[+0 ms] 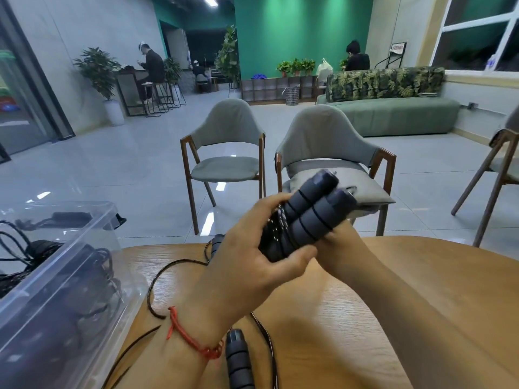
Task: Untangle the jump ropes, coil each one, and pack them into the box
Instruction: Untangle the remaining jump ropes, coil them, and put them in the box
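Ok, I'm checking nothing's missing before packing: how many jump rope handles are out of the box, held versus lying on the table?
held handles, gripped by the left hand and right hand: 2
table handles, lying on the wooden table, one partly hidden behind the left hand: 2
Total: 4

One coiled jump rope (306,217) was held above the bench (365,304), gripped by the left hand (252,248) and right hand (342,248). Its two dark ribbed foam handles lay side by side, with the cord wound beside them. A second jump rope (157,276) sprawled loose on the bench, thin black cord looping, one handle (238,360) at the near edge. The clear plastic box (132,293) stood at the left, holding dark packed ropes (42,248).
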A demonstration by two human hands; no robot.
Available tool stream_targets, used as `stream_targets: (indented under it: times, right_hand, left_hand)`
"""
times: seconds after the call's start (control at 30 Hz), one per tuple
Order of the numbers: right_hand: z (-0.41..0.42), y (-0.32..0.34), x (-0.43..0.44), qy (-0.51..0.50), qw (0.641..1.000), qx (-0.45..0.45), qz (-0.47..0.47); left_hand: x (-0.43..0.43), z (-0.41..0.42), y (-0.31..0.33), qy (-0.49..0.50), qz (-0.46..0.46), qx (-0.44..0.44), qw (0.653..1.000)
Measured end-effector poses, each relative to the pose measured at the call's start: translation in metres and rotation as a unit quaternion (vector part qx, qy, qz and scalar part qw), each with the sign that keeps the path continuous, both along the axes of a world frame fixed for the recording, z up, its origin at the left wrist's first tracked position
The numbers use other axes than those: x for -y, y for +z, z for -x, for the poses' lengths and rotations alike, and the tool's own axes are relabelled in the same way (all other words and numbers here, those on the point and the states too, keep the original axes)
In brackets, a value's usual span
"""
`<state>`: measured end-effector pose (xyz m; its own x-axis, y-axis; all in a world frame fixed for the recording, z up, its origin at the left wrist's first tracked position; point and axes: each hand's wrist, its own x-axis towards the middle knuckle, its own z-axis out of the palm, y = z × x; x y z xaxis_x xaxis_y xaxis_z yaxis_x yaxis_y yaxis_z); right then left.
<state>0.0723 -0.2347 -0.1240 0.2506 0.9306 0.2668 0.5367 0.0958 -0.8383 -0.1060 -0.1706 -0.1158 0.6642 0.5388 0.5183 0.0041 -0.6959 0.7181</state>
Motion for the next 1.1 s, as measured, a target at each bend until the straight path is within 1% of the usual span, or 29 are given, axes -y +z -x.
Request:
stream_targets:
  times: [0.03,0.1,0.13,0.2,0.23,0.3,0.47,0.6,0.67,0.77,0.9,1.0,1.1]
  right_hand:
    - [0.001,-0.001,-0.006,-0.008,0.999,0.024,-0.035]
    - [0.003,0.004,-0.003,0.024,0.994,0.08,-0.063]
    - [-0.001,0.004,-0.003,0.015,0.992,0.116,-0.046]
    - [-0.007,0.011,-0.002,0.008,0.987,0.158,-0.035]
    - [-0.009,0.015,-0.001,0.015,0.986,0.159,-0.051]
    - [-0.008,0.029,0.006,0.024,0.986,0.145,-0.079]
    - [-0.008,0.035,0.011,0.024,0.986,0.139,-0.094]
    - [-0.005,0.039,0.015,0.073,0.979,0.182,-0.049]
    - [-0.001,0.039,0.016,0.088,0.975,0.199,-0.047]
    - [-0.004,0.043,0.018,0.061,0.977,0.187,-0.08]
    - [-0.024,0.051,0.023,0.055,0.982,0.128,-0.128]
    - [-0.028,0.054,0.025,0.067,0.982,0.107,-0.138]
    - [-0.035,0.051,0.025,0.083,0.989,0.003,-0.126]
  left_hand:
    - [0.0,-0.001,0.002,0.027,0.012,0.018,0.999]
    - [-0.005,0.001,0.005,0.103,0.04,0.057,0.992]
    - [-0.01,0.003,0.006,0.149,0.037,0.067,0.986]
    - [-0.025,0.01,0.004,0.239,0.005,0.05,0.97]
    - [-0.032,0.014,0.002,0.272,-0.009,0.027,0.962]
    - [-0.042,0.019,-0.003,0.293,-0.015,-0.019,0.956]
    - [-0.044,0.012,-0.012,0.256,-0.027,-0.109,0.96]
    - [-0.04,0.007,-0.019,0.254,-0.066,-0.17,0.95]
    - [-0.036,0.003,-0.023,0.23,-0.08,-0.178,0.953]
    - [-0.029,0.002,-0.021,0.147,-0.07,-0.171,0.972]
    - [-0.023,0.006,-0.01,0.011,-0.072,-0.174,0.982]
    - [-0.013,0.006,-0.004,-0.096,-0.052,-0.184,0.977]
    - [-0.005,0.005,-0.002,-0.124,-0.072,-0.147,0.979]
